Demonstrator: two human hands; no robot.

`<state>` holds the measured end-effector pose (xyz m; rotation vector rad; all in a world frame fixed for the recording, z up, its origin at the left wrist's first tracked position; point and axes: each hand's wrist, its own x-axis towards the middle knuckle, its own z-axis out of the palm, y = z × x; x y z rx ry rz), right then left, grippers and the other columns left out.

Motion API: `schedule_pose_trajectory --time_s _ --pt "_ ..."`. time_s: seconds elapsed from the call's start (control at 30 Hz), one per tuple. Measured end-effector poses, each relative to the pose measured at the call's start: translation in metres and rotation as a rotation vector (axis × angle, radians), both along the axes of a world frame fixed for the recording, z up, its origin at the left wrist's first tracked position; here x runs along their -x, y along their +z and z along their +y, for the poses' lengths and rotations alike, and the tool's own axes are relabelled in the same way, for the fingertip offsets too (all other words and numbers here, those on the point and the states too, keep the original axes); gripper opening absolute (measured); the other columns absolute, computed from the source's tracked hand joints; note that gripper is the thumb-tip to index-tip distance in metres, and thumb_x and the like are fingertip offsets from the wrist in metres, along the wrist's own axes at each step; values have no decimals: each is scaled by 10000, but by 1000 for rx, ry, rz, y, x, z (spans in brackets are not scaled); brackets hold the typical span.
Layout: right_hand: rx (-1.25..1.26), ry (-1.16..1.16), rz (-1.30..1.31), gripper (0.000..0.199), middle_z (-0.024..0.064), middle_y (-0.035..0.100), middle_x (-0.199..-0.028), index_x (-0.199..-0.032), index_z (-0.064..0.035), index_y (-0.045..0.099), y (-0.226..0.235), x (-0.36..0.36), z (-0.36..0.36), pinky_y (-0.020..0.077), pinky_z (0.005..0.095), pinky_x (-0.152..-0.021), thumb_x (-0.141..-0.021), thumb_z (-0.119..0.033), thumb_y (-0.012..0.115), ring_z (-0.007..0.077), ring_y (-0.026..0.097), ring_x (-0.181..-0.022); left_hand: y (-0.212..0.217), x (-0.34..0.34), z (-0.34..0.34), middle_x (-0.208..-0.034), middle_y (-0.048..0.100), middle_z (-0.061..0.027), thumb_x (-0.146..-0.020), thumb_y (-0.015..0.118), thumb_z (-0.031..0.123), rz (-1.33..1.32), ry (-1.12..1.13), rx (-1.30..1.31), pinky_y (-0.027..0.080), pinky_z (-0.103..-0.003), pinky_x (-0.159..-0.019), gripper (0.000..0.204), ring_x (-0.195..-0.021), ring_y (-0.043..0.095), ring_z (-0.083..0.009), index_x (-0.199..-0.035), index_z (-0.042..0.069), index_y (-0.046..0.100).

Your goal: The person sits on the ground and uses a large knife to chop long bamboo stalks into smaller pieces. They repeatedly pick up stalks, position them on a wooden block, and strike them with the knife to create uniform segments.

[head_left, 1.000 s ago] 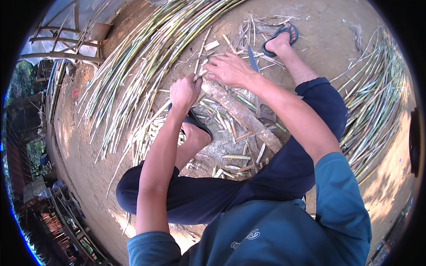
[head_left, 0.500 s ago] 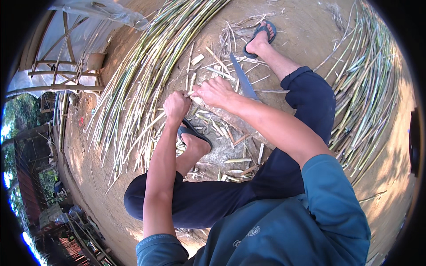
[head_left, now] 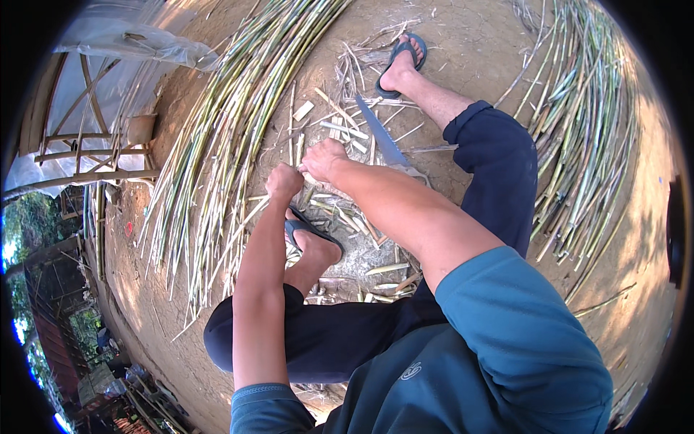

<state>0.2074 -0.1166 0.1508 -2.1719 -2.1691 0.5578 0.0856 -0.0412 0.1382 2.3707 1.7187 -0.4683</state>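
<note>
My left hand and my right hand are both closed and nearly touch, knuckles up, above the litter of split canes. A small pale piece of split cane shows between them; most of it is hidden by my fingers. Beyond my right forearm lies a handsaw, its bluish blade pointing away from me. Short pale strips of split cane are scattered on the ground under and around my hands.
A long bundle of canes lies to the left, and another bundle to the right. My sandalled left foot is just below my hands; my right foot is farther off. A plastic-sheeted wooden frame stands at the far left.
My right hand has turned and drawn up close against my left, with the right upper arm swung outward. Less of the pale piece shows between them. The whole view has shifted slightly.
</note>
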Motion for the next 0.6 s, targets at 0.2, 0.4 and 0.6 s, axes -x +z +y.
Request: schedule_pose_trajectory --time_s 0.2,0.4,0.6 --pt "117 -42 -12 419 9 718 -1083 -1059 -153 740 -3 1 9 556 389 -774 -978 -476 485 214 681 -1037 -12 -6 7 -1166 656 -251 -844 676 438 58 2 80 511 -461 -934 530 -1122 633 -376 -1133 -6 672" --pt "184 -17 -94 460 -2 705 -1115 -1089 -149 729 -15 -1 16 574 398 -755 -977 -509 466 203 676 -1050 -22 -12 2 -1164 669 -221 -845 689 415 7 37 85 515 -440 -926 484 -1111 644 -359 -1100 4 695" --pt "414 -46 -303 289 26 698 -1131 -1120 -183 722 -42 -20 21 564 438 -711 -941 -350 570 233 670 -1059 -27 -38 -5 -1187 664 -213 -859 644 306 -3 63 137 521 -426 -929 401 -1137 637 -343 -1131 16 694"
